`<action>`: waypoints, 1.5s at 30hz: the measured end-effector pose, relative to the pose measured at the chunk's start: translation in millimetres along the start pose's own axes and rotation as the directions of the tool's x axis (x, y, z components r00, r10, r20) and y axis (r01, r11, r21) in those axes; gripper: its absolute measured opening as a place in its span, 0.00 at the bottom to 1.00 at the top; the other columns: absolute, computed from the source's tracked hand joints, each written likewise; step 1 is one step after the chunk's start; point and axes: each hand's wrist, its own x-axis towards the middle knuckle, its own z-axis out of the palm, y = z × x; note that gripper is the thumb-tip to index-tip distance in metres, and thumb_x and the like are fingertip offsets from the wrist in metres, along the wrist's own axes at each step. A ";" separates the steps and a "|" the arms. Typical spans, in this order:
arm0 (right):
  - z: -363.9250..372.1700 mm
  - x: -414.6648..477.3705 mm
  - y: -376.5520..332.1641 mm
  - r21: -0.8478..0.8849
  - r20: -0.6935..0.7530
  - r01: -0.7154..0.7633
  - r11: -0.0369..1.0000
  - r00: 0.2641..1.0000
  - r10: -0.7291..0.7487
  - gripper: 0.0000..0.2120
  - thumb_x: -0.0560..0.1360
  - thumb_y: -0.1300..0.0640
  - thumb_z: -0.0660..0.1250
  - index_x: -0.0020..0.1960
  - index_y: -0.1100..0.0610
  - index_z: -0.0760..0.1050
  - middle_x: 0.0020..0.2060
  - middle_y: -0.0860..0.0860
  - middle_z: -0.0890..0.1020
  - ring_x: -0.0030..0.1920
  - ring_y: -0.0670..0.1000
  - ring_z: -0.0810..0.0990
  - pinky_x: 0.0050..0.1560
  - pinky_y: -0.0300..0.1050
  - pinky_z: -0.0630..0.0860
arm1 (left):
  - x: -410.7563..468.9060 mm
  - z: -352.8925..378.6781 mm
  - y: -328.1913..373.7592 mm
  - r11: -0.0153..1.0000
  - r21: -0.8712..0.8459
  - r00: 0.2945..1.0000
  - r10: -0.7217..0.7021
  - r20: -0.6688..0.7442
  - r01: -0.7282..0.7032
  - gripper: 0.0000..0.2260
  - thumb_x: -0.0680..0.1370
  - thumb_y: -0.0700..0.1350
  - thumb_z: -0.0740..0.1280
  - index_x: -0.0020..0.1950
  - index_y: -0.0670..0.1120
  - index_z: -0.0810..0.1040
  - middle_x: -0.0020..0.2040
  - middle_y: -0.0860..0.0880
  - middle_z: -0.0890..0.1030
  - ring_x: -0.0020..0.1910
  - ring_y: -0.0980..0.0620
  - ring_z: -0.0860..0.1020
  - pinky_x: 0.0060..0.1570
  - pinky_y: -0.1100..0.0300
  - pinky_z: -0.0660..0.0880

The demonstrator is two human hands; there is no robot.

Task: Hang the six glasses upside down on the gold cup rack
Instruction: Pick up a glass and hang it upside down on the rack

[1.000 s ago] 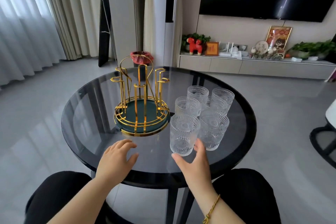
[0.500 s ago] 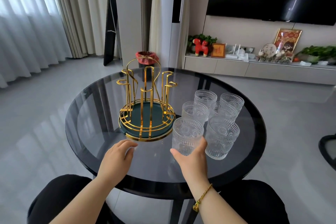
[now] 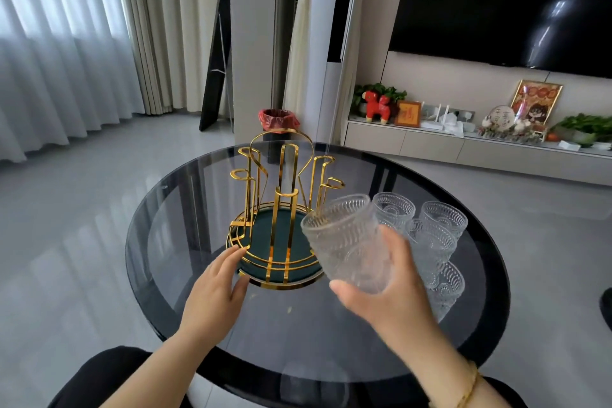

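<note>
Glass (image 3: 347, 242), clear pressed ware with beaded ribs, is lifted off the worktop (image 3: 165, 242), tilted, clamped in the right hand (image 3: 384, 295) just beside the gold cup rack (image 3: 281, 209). Left hand (image 3: 215, 288), fingers spread, steadies the rack's base. Best to invert the glass fully, then lower it over 1 slim wire prong; 5 glasses (image 3: 440, 242) wait nearby

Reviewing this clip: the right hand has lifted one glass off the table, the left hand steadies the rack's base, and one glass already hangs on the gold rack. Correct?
Not quite. In the head view the gold rack holds no glasses; every hook is bare. The rest stands: the right hand holds a lifted glass, and the left hand touches the rack's base.
</note>
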 end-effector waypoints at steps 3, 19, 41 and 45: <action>-36.3 23.2 -27.7 -0.098 0.055 0.014 0.995 0.998 -0.008 0.30 0.53 0.47 0.76 0.46 0.36 0.60 0.46 0.33 0.68 0.42 0.27 0.69 0.36 0.23 0.67 | 4.7 1.2 -3.8 1.000 0.018 0.998 -0.001 0.059 0.000 0.20 0.78 0.45 0.59 0.70 0.49 0.61 0.73 0.49 0.61 0.70 0.48 0.62 0.68 0.52 0.62; -62.9 139.4 -89.4 -0.636 0.341 0.170 0.753 0.937 0.076 0.33 0.54 0.44 0.74 0.52 0.45 0.59 0.47 0.50 0.72 0.41 0.44 0.71 0.36 0.40 0.68 | 5.8 5.9 -13.0 0.997 0.076 0.994 0.020 0.110 -0.029 0.20 0.78 0.50 0.57 0.70 0.53 0.58 0.75 0.52 0.55 0.72 0.49 0.58 0.70 0.53 0.57; 8.5 148.2 -45.6 -0.621 0.425 0.181 0.762 0.895 0.134 0.40 0.62 0.50 0.73 0.67 0.57 0.57 0.67 0.56 0.65 0.66 0.56 0.65 0.61 0.47 0.66 | 9.4 9.9 -14.6 0.992 0.126 0.992 -0.005 0.129 -0.011 0.22 0.78 0.53 0.57 0.71 0.54 0.56 0.75 0.52 0.55 0.73 0.50 0.55 0.72 0.52 0.55; 9.6 149.6 -40.0 -0.610 0.415 0.178 0.772 0.902 0.120 0.40 0.61 0.50 0.74 0.67 0.57 0.58 0.67 0.56 0.65 0.66 0.56 0.64 0.63 0.49 0.65 | 10.0 10.6 -15.4 0.992 0.127 0.992 -0.002 0.126 -0.014 0.23 0.78 0.53 0.58 0.71 0.54 0.56 0.75 0.53 0.55 0.73 0.50 0.55 0.71 0.52 0.55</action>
